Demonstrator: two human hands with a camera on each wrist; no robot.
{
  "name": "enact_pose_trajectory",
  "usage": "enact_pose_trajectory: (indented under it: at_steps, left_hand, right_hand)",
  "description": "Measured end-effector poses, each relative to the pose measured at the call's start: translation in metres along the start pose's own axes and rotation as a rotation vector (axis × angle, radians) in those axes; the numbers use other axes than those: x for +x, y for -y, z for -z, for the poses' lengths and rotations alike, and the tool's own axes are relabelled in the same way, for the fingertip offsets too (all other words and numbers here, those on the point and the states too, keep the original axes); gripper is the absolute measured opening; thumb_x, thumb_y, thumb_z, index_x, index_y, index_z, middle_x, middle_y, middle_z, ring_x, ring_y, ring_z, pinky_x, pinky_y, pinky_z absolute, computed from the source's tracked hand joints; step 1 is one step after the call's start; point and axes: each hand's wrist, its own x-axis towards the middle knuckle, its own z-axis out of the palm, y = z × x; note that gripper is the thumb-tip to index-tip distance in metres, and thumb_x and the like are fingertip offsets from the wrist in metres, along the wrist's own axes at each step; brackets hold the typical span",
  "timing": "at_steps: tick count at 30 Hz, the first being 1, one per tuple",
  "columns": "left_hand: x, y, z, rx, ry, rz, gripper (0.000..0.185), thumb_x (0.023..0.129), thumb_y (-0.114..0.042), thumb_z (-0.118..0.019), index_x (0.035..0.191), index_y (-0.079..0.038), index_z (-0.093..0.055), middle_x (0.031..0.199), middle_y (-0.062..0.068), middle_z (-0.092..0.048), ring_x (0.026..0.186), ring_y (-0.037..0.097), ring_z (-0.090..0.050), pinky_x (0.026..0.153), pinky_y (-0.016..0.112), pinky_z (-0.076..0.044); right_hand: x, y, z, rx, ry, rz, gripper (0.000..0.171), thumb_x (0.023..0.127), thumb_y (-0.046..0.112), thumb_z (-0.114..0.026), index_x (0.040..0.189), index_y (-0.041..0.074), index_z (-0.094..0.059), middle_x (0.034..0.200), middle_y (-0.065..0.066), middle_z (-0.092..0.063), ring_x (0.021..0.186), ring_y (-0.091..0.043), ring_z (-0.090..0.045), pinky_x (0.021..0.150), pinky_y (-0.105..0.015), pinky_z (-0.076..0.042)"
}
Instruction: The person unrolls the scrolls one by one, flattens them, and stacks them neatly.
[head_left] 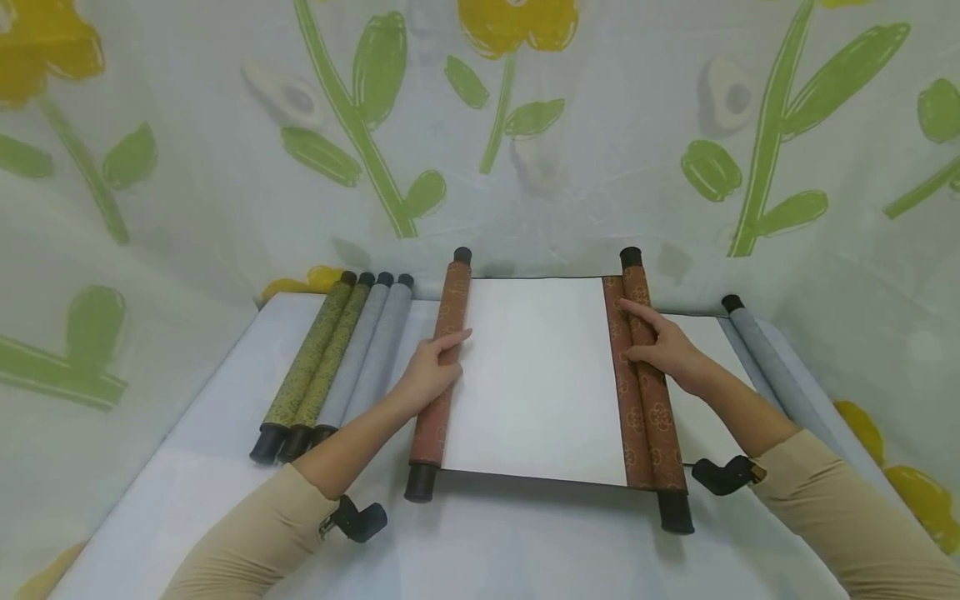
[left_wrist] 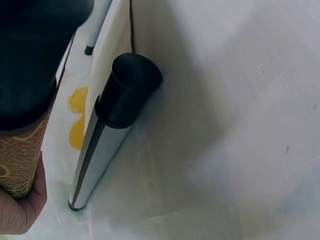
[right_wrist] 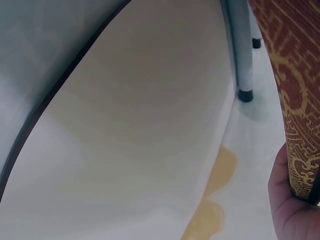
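Note:
A hanging scroll (head_left: 536, 375) with red-brown, flower-patterned rolls and black end knobs is partly unrolled, its blank white sheet stretched between the two rolls. My left hand (head_left: 429, 375) grips the left roll (head_left: 433, 425) around its middle, one finger reaching over the sheet's edge. On the right roll (head_left: 662, 425), my right hand (head_left: 667, 346) holds on with its fingers bent over the upper half. Both wrist views show a palm cupping the patterned cloth from below, hand (left_wrist: 20, 215) and hand (right_wrist: 292, 215). The scroll is held above the table, over another pale sheet (head_left: 705, 417).
Right of the red-brown scroll lies a grey roll (head_left: 772, 358) with a black knob, beside the pale sheet. Two green patterned rolls (head_left: 311, 358) and two grey rolls (head_left: 356, 350) lie side by side on the left. A flower-printed curtain (head_left: 585, 192) surrounds the white table (head_left: 187, 467).

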Motion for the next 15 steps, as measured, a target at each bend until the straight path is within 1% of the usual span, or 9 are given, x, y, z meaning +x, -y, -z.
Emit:
enact_pose_trajectory:
  at_steps: [1, 2, 4, 6, 8, 9, 11, 14, 15]
  left_hand:
    - [-0.0005, -0.0008, 0.0008, 0.003, -0.002, -0.001, 0.057, 0.081, 0.001, -0.047, 0.135, -0.016, -0.053, 0.142, 0.02, -0.04, 0.12, 0.027, -0.041, 0.083, 0.034, -0.041]
    - [-0.0006, -0.0009, 0.0014, 0.01, -0.002, -0.015, 0.054, 0.083, 0.0, -0.046, 0.135, -0.014, -0.054, 0.13, 0.02, -0.049, 0.109, 0.026, -0.047, 0.077, 0.032, -0.042]
    - [-0.0009, -0.0012, 0.0023, 0.014, -0.005, -0.037, 0.05, 0.086, -0.002, -0.043, 0.134, -0.012, -0.054, 0.125, 0.018, -0.053, 0.092, 0.025, -0.049, 0.067, 0.028, -0.04]
    - [-0.0009, -0.0009, 0.0029, 0.027, -0.013, -0.061, 0.049, 0.087, -0.003, -0.041, 0.134, -0.01, -0.054, 0.12, 0.017, -0.055, 0.086, 0.022, -0.048, 0.063, 0.027, -0.04]
    - [-0.0006, 0.0003, 0.0035, 0.03, -0.014, -0.077, 0.049, 0.087, -0.003, -0.042, 0.135, -0.008, -0.053, 0.119, 0.018, -0.055, 0.081, 0.026, -0.048, 0.063, 0.03, -0.042]
    - [-0.0009, 0.0009, 0.0038, 0.035, -0.018, -0.069, 0.049, 0.087, -0.004, -0.045, 0.135, -0.009, -0.052, 0.131, 0.019, -0.049, 0.092, 0.027, -0.05, 0.069, 0.032, -0.044]
    - [-0.0015, 0.0016, 0.0044, 0.051, -0.019, -0.05, 0.049, 0.087, -0.008, -0.054, 0.136, -0.012, -0.052, 0.135, 0.02, -0.045, 0.109, 0.029, -0.049, 0.082, 0.039, -0.046]
    - [-0.0027, 0.003, 0.0057, 0.075, -0.02, -0.015, 0.058, 0.082, -0.013, -0.069, 0.137, -0.016, -0.051, 0.139, 0.022, -0.038, 0.124, 0.035, -0.041, 0.097, 0.051, -0.039]
    - [-0.0032, 0.0031, 0.0063, 0.082, -0.021, -0.011, 0.061, 0.08, -0.014, -0.072, 0.137, -0.017, -0.051, 0.139, 0.023, -0.037, 0.126, 0.037, -0.039, 0.099, 0.054, -0.037]
  right_hand:
    - [-0.0002, -0.0006, 0.0002, -0.001, -0.002, -0.002, 0.081, 0.086, 0.001, -0.06, 0.153, 0.016, -0.015, 0.157, -0.021, -0.002, 0.141, -0.045, -0.002, 0.104, -0.067, -0.017]
    - [-0.0004, -0.0013, 0.0006, -0.002, -0.003, -0.002, 0.081, 0.086, 0.001, -0.06, 0.153, 0.016, -0.015, 0.157, -0.021, -0.002, 0.141, -0.045, -0.002, 0.104, -0.068, -0.017]
    - [-0.0008, -0.0026, 0.0015, -0.006, -0.007, -0.002, 0.082, 0.086, 0.001, -0.06, 0.152, 0.015, -0.015, 0.157, -0.021, -0.003, 0.141, -0.045, 0.0, 0.104, -0.068, -0.016]
    - [-0.0011, -0.0035, 0.0024, -0.011, -0.01, -0.002, 0.082, 0.086, 0.0, -0.06, 0.153, 0.014, -0.014, 0.157, -0.021, -0.003, 0.141, -0.045, 0.001, 0.104, -0.068, -0.015]
    - [-0.0008, -0.004, 0.0027, -0.016, -0.011, -0.003, 0.082, 0.086, 0.0, -0.06, 0.153, 0.014, -0.014, 0.157, -0.021, -0.004, 0.141, -0.045, 0.001, 0.104, -0.068, -0.016]
    - [-0.0006, -0.0041, 0.0027, -0.017, -0.01, -0.004, 0.082, 0.086, 0.0, -0.059, 0.153, 0.015, -0.014, 0.157, -0.021, -0.003, 0.141, -0.045, 0.001, 0.104, -0.068, -0.015]
    - [-0.0003, -0.004, 0.0025, -0.024, -0.01, -0.008, 0.082, 0.086, 0.0, -0.059, 0.153, 0.015, -0.014, 0.157, -0.021, -0.003, 0.141, -0.046, 0.0, 0.104, -0.068, -0.016]
    - [0.0001, -0.0031, 0.0021, -0.029, -0.009, -0.008, 0.082, 0.086, 0.0, -0.059, 0.153, 0.015, -0.014, 0.157, -0.022, -0.003, 0.14, -0.047, -0.001, 0.104, -0.068, -0.017]
    - [0.0001, -0.0026, 0.0021, -0.027, -0.007, -0.005, 0.082, 0.086, 0.0, -0.059, 0.153, 0.015, -0.014, 0.157, -0.022, -0.003, 0.141, -0.046, -0.001, 0.104, -0.068, -0.017]
